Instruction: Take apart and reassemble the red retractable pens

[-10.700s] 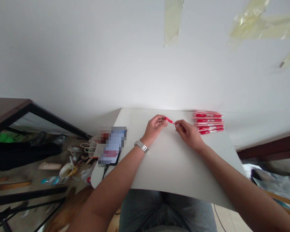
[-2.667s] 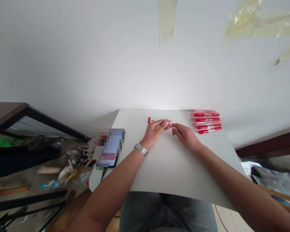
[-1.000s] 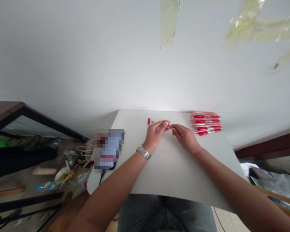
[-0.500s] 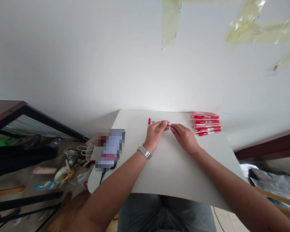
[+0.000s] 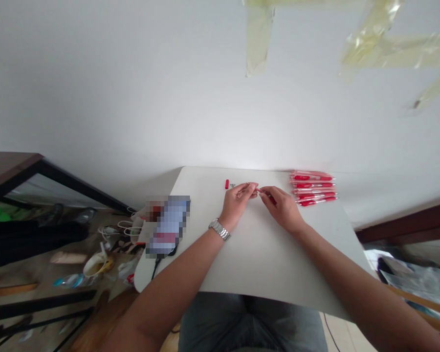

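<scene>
My left hand (image 5: 237, 200), with a metal watch on its wrist, pinches one end of a thin red pen (image 5: 260, 191) over the white table. On the other side, my right hand (image 5: 284, 209) has its fingers closed round the pen's red part. Fingers hide much of the pen, so its exact parts are hard to make out. Just beyond my left hand lie a short red rubber grip or cap (image 5: 227, 184) and some tiny metallic bits (image 5: 232, 186). A row of several red pens (image 5: 313, 186) rests to the right of my right hand.
A phone-like device (image 5: 168, 225), blurred out, stands at the table's left edge with a black cable (image 5: 155, 268). The white table (image 5: 264, 264) meets a wall behind. Clutter, including a cup (image 5: 94, 265), covers the floor at left.
My right hand has turned slightly, and more of the red pen shows between its thumb and fingers. The left hand stays almost still.
</scene>
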